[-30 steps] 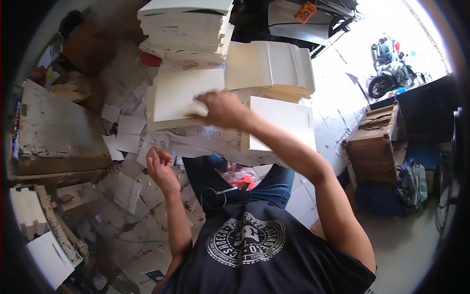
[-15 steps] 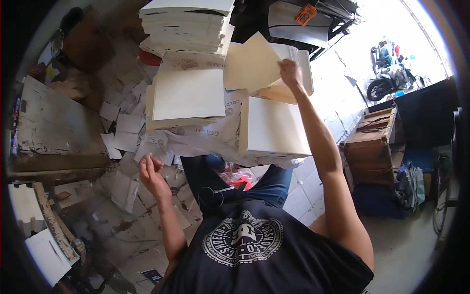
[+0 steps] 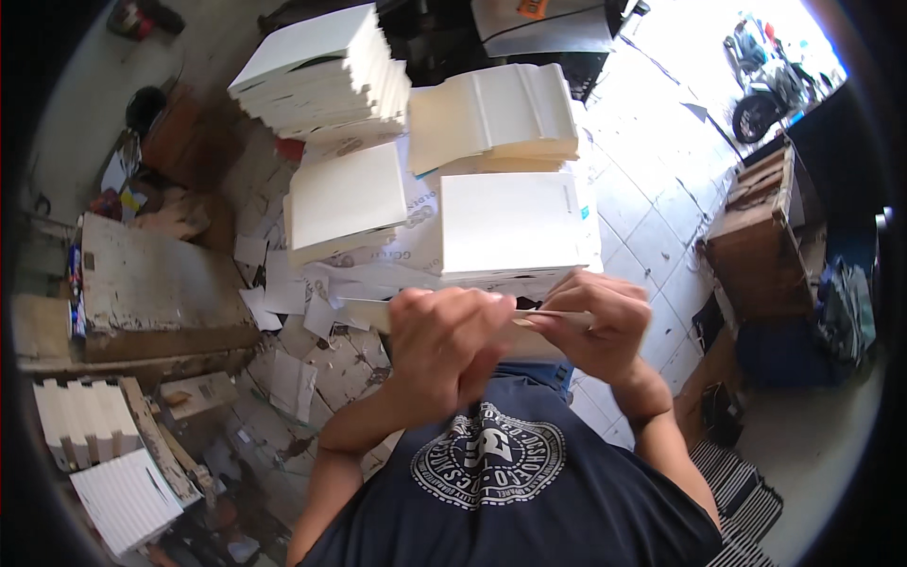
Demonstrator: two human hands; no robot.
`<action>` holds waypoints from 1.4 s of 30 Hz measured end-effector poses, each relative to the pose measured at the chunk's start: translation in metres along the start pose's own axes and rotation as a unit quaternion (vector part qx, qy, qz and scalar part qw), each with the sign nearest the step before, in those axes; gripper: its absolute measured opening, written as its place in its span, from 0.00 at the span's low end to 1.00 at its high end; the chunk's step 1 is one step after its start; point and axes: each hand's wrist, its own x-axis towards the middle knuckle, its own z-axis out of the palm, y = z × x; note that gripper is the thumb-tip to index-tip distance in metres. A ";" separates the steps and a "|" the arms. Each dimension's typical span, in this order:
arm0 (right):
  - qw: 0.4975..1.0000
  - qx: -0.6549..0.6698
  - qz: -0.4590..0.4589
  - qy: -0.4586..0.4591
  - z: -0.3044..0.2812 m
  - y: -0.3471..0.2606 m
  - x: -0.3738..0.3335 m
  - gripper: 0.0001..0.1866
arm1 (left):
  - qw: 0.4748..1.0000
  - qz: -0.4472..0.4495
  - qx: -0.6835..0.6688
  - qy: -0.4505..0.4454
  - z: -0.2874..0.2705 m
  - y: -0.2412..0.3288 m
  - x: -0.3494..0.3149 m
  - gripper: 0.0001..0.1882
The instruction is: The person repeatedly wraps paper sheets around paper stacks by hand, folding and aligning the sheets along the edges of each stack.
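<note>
Both hands meet close in front of the chest on 1 flat cream sheet [image 3: 368, 312] seen edge-on. Its long axis runs left–right, poking out left past the left hand [image 3: 444, 345]. That hand is curled nearly shut over the sheet's middle; the right hand [image 3: 590, 321] pinches the right end betw. thumb and fingers. The white stack [image 3: 515, 227] lies just beyond, far side, nearer the right hand; the cream stack [image 3: 345, 198] is far-left.

A cluttered workshop: paper stacks [image 3: 515, 227], floor scraps [image 3: 293, 369], wooden crate [image 3: 756, 236].
</note>
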 end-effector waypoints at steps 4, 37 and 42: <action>0.974 0.061 0.216 0.037 0.024 0.044 -0.060 0.06 | 0.995 -0.079 0.019 -0.066 0.063 -0.037 -0.034 0.07; 0.951 -0.232 0.052 0.200 -0.239 0.006 -0.130 0.26 | 0.950 -0.272 0.049 -0.143 0.027 -0.096 -0.179 0.12; 0.850 -0.398 0.067 0.339 -0.184 0.065 -0.092 0.19 | 0.949 -0.289 -0.125 0.001 0.053 -0.117 -0.093 0.15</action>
